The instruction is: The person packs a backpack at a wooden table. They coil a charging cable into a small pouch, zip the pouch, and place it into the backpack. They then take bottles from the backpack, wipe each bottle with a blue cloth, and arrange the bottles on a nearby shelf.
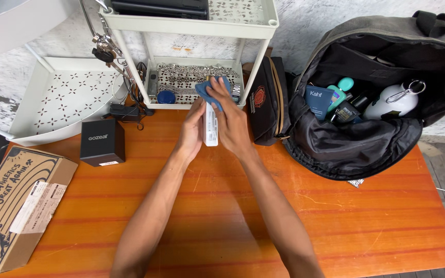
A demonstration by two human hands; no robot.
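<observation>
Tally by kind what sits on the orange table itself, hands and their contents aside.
Cardboard box: 1
Small black box: 1
Black pouch: 1
Open backpack: 1
White shelf racks: 2
Total: 6

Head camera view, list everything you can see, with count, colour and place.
Table: one, orange wood, underneath everything.
Backpack: one, dark grey, open, right.
White bottle: one, inside backpack, beside toiletries.
Pouch: one, black, left of backpack.
Shelf rack: one, pale, top centre.
Corner tray: one, white, upper left.
Keys: one bunch, hanging on rack.
Black box: one, left of hands.
Cardboard box: one, brown, far left.
White slim box: one, between hands.
Blue cloth: one, under right fingers.
Left hand: holds box.
Right hand: presses cloth to box.
</observation>
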